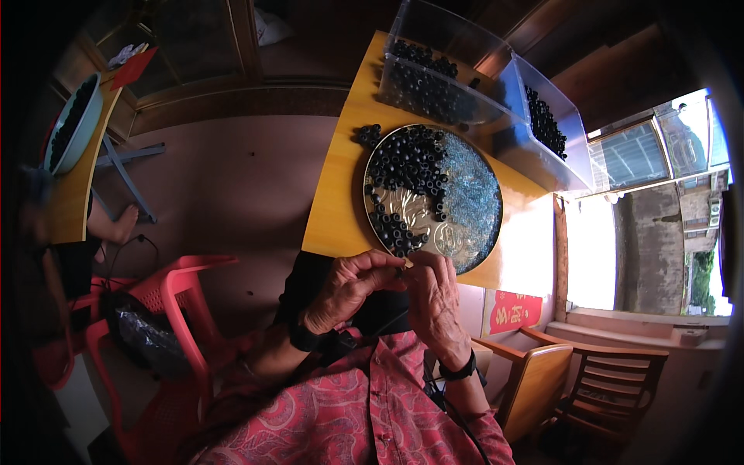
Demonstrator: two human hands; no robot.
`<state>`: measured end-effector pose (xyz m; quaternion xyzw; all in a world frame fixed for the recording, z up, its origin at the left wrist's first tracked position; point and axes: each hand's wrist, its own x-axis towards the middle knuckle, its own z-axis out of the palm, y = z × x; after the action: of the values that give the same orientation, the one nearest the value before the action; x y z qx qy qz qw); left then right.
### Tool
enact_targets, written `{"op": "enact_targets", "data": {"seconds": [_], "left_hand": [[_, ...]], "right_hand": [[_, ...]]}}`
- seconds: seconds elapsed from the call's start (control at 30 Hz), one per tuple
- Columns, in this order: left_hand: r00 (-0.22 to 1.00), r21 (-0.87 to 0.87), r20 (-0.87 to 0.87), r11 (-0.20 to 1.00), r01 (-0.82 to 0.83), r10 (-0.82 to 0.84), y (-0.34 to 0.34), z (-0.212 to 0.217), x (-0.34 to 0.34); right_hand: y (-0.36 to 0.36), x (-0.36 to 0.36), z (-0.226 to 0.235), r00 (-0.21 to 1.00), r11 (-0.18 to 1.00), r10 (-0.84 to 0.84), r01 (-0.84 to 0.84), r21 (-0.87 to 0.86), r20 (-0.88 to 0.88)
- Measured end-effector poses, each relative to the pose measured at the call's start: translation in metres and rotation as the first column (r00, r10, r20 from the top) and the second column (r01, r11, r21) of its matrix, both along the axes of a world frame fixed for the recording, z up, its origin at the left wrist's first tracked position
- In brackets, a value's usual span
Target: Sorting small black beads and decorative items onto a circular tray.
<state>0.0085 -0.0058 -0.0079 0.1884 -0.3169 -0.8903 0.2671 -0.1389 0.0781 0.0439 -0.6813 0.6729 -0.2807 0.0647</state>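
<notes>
Just off the near rim of a round metal tray [449,239], both my hands come together with the fingertips pinched. My left hand [353,288] is closed, thumb against forefinger. My right hand [435,298] is closed beside it, touching or nearly touching. A tiny pale piece [408,263] shows between the fingertips; its kind is too small to make out. Many black, ring-like round pieces [409,159] lie over the tray's left and upper part. Its right side is covered with small, glittering bluish pieces [474,182].
The tray rests on a yellow wooden table [329,221], with a few black pieces [367,135] beside it. Clear plastic bins [570,172] holding black pieces stand behind. At left are a red plastic chair [186,310], a second table with a basin [81,128], and another person's foot [124,225].
</notes>
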Motion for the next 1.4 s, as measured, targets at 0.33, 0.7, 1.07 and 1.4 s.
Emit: {"op": "enact_targets", "data": {"seconds": [0.33, 0.7, 1.07, 1.4], "left_hand": [[0.992, -0.123, 0.12, 0.992, 0.039, -0.024, -0.003, 0.002, 0.009], [0.986, 0.138, -0.05, 0.977, 0.165, -0.159, -0.009, -0.006, 0.018], [0.994, 0.325, -0.107, 0.944, 0.046, -0.012, -0.009, -0.005, 0.017], [0.997, 0.278, -0.08, 0.96, 0.028, -0.006, -0.014, -0.014, 0.021]], "right_hand": [[-0.003, 0.002, 0.006, 0.988, 0.995, 0.065, -0.074, 0.064, 0.142], [-0.008, -0.002, -0.001, 0.832, 0.984, -0.078, -0.026, 0.179, 0.549], [-0.031, -0.017, 0.003, 0.862, 0.972, -0.216, 0.144, 0.186, 0.46], [-0.079, -0.045, -0.027, 0.957, 0.957, -0.271, 0.279, 0.081, -0.1]]}}
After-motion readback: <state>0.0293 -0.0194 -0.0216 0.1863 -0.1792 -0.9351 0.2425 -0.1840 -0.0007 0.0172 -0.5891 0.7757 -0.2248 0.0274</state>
